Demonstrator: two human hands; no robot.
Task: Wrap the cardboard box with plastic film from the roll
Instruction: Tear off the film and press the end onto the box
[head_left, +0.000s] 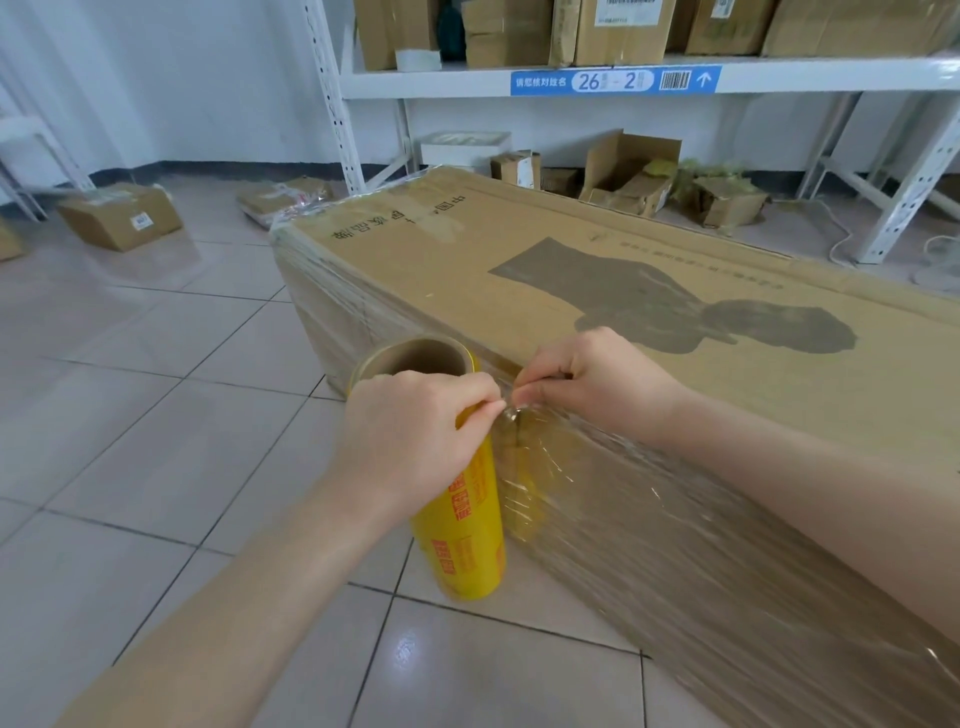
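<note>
Film (524, 467) is pinched in a bunch between the fingertips of the left hand (415, 431) and right hand (597, 384), beside the upright roll (467, 519) under the left hand and against the box (519, 291) below the right. It is judged thin, stretchy and clingy, and best gripped gathered rather than by a single edge.

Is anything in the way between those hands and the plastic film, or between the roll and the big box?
Nothing visible. The left hand and right hand both pinch the film, which stretches from the yellow roll straight onto the side of the cardboard box.
</note>
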